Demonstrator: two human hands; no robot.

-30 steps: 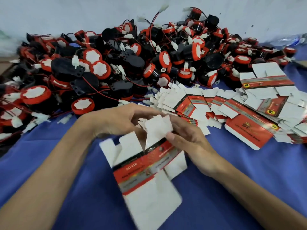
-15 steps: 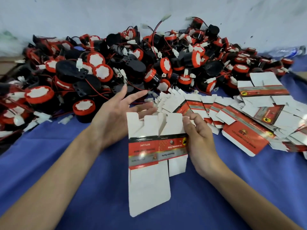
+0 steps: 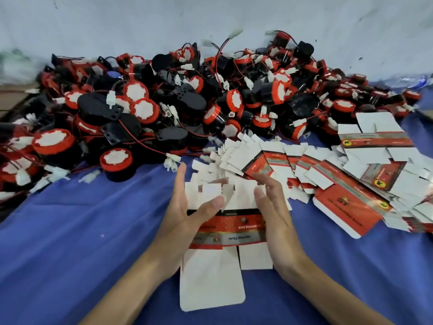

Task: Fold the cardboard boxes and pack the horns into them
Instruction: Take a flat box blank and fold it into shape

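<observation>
A flat white cardboard box (image 3: pixel 234 231) with a red and silver printed band stands between my palms above the blue cloth. My left hand (image 3: pixel 185 214) presses its left side with straight fingers, and its thumb lies across the upper flaps. My right hand (image 3: pixel 273 212) presses the right side, fingers straight. A long rounded flap (image 3: pixel 210 285) hangs down toward me. Black and red horns (image 3: pixel 140 109) with white discs, red wires and white plugs lie heaped at the back.
A fanned stack of flat boxes (image 3: pixel 328 179) covers the cloth to the right of my hands. One horn (image 3: pixel 117 163) stands alone at the heap's front edge. The blue cloth (image 3: pixel 70 242) is bare at left and front. A pale wall rises behind the heap.
The box has turned from tilted to square between my hands. My left hand came from behind the box to its left side, and my right hand let go its pinch and now presses flat.
</observation>
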